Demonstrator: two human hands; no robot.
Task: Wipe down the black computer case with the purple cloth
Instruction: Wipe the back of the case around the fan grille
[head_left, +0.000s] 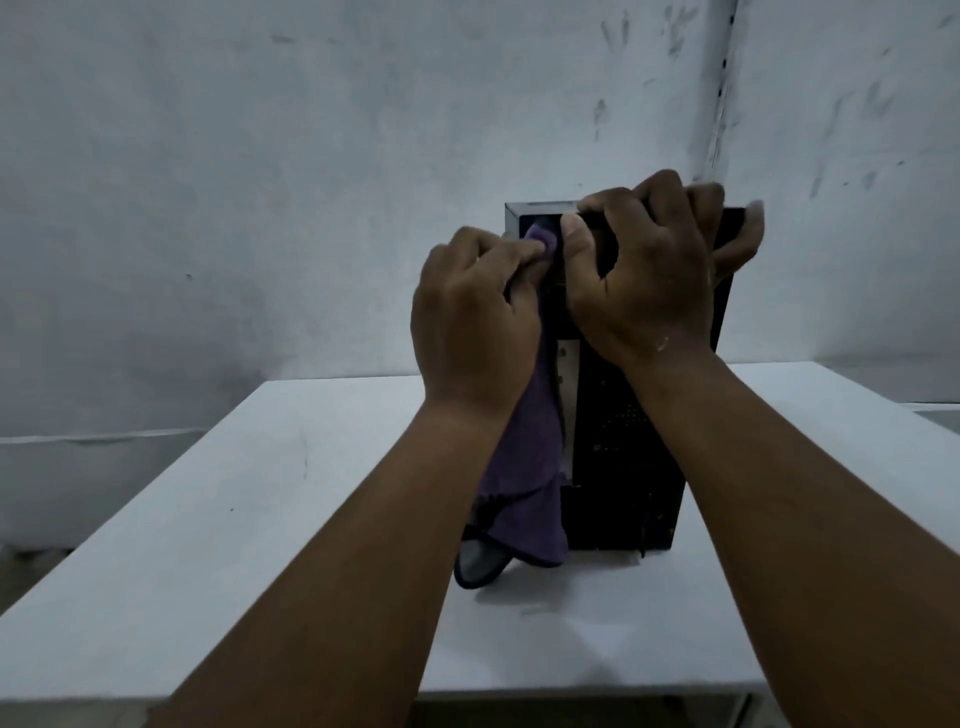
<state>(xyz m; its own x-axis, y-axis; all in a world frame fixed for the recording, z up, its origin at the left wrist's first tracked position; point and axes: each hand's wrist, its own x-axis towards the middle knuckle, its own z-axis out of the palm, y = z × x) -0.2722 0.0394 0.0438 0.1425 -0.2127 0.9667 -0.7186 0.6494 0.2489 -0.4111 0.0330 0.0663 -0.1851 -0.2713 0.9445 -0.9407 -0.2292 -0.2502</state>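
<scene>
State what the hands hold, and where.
Left hand pinches the purple cloth near its upper end; right hand grips the black computer case at its top edge.

Single head-worn view, aimed forward and down, held close over the white surface (291, 467), wall (311, 182) faced behind.

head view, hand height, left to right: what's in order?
left hand → purple cloth, gripped in that hand → right hand, gripping the top of the black computer case. White table below, wall behind.
</scene>
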